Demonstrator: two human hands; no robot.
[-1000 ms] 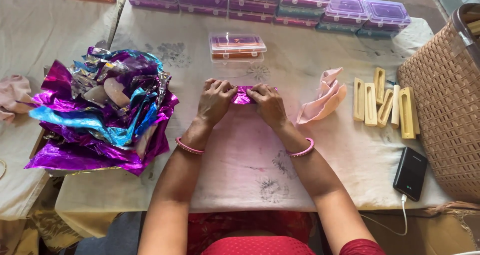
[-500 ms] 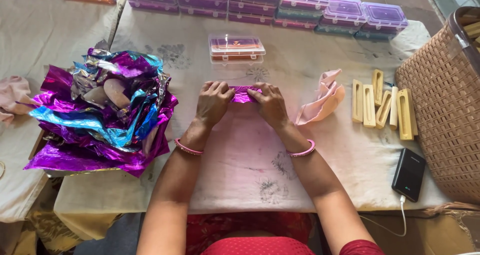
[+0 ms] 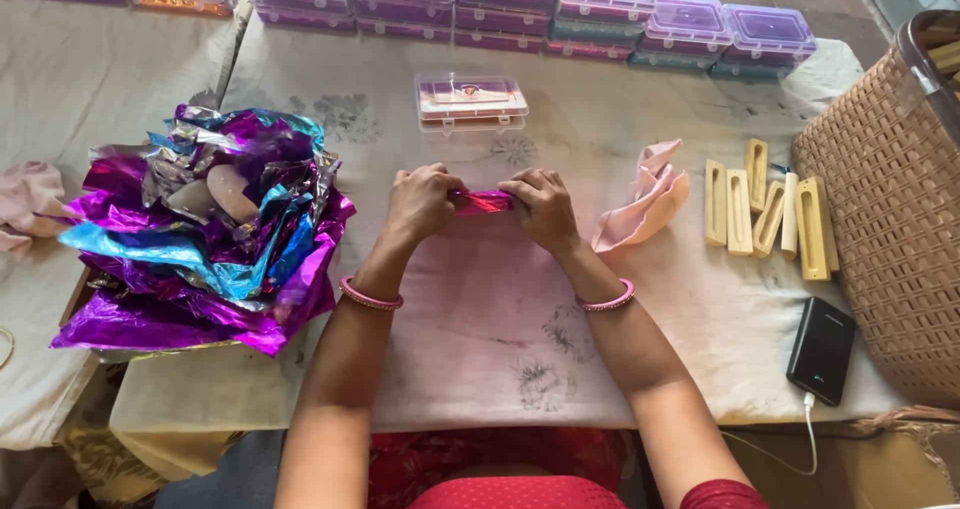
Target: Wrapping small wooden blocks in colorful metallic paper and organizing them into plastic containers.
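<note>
A small bar wrapped in shiny purple foil (image 3: 482, 202) lies across the middle of the cloth-covered table (image 3: 480, 309). My left hand (image 3: 422, 201) grips its left end and my right hand (image 3: 540, 207) grips its right end, fingers curled over the foil. Only a short strip of foil shows between the two hands. Both wrists wear pink bangles.
A heap of purple, blue and silver foil sheets (image 3: 205, 229) lies left. A clear plastic box (image 3: 471, 103) sits behind my hands, with rows of purple-lidded boxes (image 3: 560, 9) at the back. To the right: pink cloth (image 3: 648, 197), wooden moulds (image 3: 765, 207), black power bank (image 3: 821, 349), woven basket (image 3: 890, 209).
The foil piece between my hands has narrowed from a flatter fold into a tight roll. Both hands have closed further over its ends and shifted slightly toward me.
</note>
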